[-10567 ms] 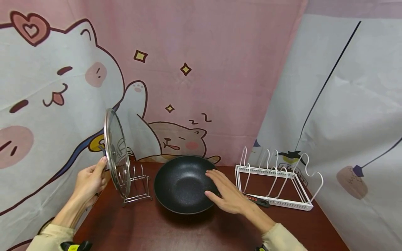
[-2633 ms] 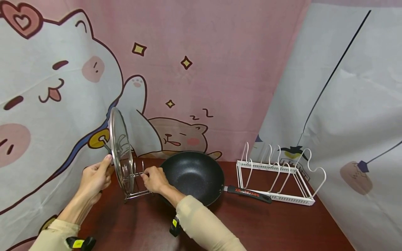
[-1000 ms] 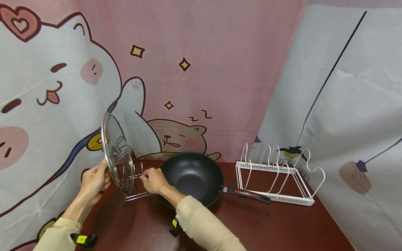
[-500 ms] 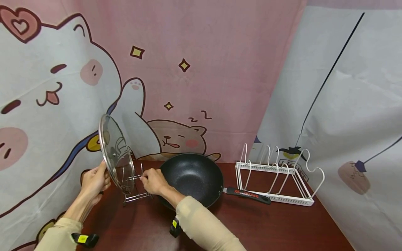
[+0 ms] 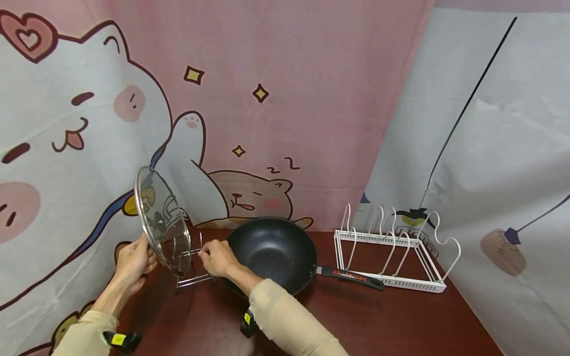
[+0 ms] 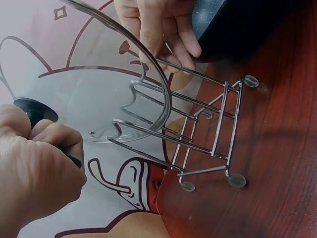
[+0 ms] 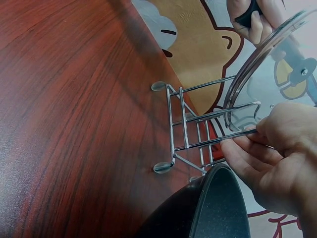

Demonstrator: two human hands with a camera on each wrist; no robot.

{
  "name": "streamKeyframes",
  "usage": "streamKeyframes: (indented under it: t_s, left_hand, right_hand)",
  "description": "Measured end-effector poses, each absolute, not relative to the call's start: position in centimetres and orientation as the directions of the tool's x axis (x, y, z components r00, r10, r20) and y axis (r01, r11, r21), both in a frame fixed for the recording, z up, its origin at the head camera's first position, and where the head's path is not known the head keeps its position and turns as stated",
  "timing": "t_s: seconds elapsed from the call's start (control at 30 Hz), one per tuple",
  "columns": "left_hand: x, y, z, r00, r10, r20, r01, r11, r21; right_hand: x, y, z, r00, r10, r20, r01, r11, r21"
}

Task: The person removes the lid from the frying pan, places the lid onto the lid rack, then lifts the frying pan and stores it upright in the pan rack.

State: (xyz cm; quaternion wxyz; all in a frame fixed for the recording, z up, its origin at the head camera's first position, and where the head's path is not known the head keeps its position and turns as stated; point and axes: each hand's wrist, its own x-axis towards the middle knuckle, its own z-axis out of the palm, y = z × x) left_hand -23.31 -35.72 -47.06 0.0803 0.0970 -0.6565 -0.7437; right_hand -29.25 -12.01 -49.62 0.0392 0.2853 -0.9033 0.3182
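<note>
My left hand [image 5: 134,262] grips the black knob [image 6: 35,110] of a glass pot lid [image 5: 158,222] with a metal rim. The lid stands on edge, its top tilted to the left, and its lower edge sits between the wires of a small metal lid rack [image 5: 195,280]. On the rack's right side, my right hand [image 5: 220,258] pinches an upright wire between thumb and fingers, best seen in the right wrist view. Right beside that hand is a black wok [image 5: 271,252], partly covered by the right forearm.
The wok's handle [image 5: 354,277] points right, its end in front of a white rack [image 5: 414,283] with several upright wire dividers. All of it stands on a reddish-brown table [image 5: 383,326]. A printed curtain [image 5: 311,99] hangs close behind.
Earlier my right hand was at the wok; it came over to the lid rack. During the last second the lid's top has leaned further left, with the right hand staying on the rack.
</note>
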Motion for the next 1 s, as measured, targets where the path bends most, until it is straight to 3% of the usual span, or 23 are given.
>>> streamKeyframes:
  t_s: [0.63,1.0]
  left_hand:
    - [-23.7,-36.5,-48.5,-0.967,-0.248,-0.066,-0.016,-0.198,0.980]
    - [-23.7,-36.7,-49.1,-0.957,-0.269,-0.110,-0.074,-0.138,0.988]
  right_hand:
    - [-29.3,-12.1,-49.8,-0.830,-0.494,0.257,-0.545,0.625,-0.559]
    - [-29.3,-12.0,-49.8,-0.828,-0.503,0.246,-0.543,0.615,-0.571]
